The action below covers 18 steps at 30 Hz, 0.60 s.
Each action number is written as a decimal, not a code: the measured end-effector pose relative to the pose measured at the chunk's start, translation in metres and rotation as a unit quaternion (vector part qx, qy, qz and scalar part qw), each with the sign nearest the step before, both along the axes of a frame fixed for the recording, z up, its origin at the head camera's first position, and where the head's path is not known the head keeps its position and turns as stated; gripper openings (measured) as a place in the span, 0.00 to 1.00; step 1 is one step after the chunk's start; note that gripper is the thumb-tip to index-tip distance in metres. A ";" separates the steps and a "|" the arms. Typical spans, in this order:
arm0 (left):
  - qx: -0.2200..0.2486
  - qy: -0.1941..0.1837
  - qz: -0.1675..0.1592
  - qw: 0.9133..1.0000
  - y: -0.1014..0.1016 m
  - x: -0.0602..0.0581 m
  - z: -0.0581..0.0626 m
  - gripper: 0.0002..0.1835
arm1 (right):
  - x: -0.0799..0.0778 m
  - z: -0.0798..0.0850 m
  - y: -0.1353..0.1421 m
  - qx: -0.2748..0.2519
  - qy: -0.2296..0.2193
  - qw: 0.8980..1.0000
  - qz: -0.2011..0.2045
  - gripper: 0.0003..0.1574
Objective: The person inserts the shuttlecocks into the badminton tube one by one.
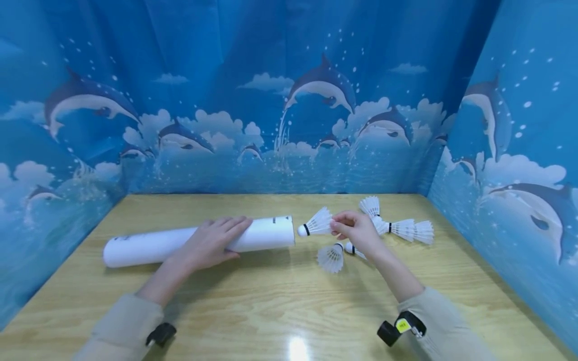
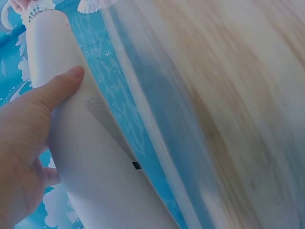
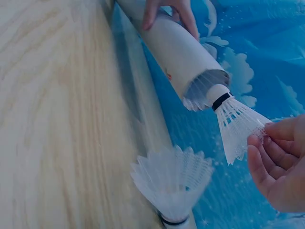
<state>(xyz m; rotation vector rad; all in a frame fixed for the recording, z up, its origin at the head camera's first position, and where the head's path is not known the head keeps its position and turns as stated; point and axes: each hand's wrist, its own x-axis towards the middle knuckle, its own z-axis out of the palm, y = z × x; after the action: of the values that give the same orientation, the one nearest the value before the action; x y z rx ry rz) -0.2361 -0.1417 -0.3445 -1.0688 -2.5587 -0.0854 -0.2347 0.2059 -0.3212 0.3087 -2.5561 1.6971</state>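
Note:
A long white shuttlecock tube [image 1: 271, 234] lies across the table, its open end facing right. My left hand [image 1: 212, 243] grips it around the middle, thumb on the near side and fingers over the top. In my right hand [image 1: 361, 233], thumb and fingertips pinch a white shuttlecock [image 1: 318, 223] by the edge of its skirt. Its cork points left at the tube's mouth, just outside it in the head view. The right wrist view shows a scalloped white edge [image 3: 194, 104] at the mouth; what lies deeper inside is hidden.
Near the right hand lies a loose shuttlecock [image 1: 331, 258], with another [image 1: 349, 247] partly hidden by the wrist. Behind the hand, several more shuttlecocks [image 1: 402, 229] lie together, some nested. Dolphin-printed blue curtains [image 1: 217, 150] border the wooden table [image 1: 271, 306] at back and sides.

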 end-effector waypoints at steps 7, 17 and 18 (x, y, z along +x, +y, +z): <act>-0.005 -0.003 0.006 1.000 0.002 0.001 -0.001 0.48 | -0.001 -0.010 -0.025 -0.011 0.012 1.000 -0.008 0.11; -0.005 0.006 -0.003 1.000 0.002 0.001 0.001 0.48 | -0.003 -0.015 -0.044 -0.024 0.017 1.000 0.003 0.11; -0.005 0.005 -0.003 1.000 0.001 0.001 0.001 0.48 | -0.003 -0.016 -0.045 -0.026 0.020 0.999 0.006 0.12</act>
<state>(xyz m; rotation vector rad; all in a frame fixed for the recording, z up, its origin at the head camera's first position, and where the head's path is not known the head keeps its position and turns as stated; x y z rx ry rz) -0.2353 -0.1403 -0.3437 -1.0774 -2.5490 -0.0688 -0.2377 0.1609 -0.3370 0.3530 -2.4812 1.7404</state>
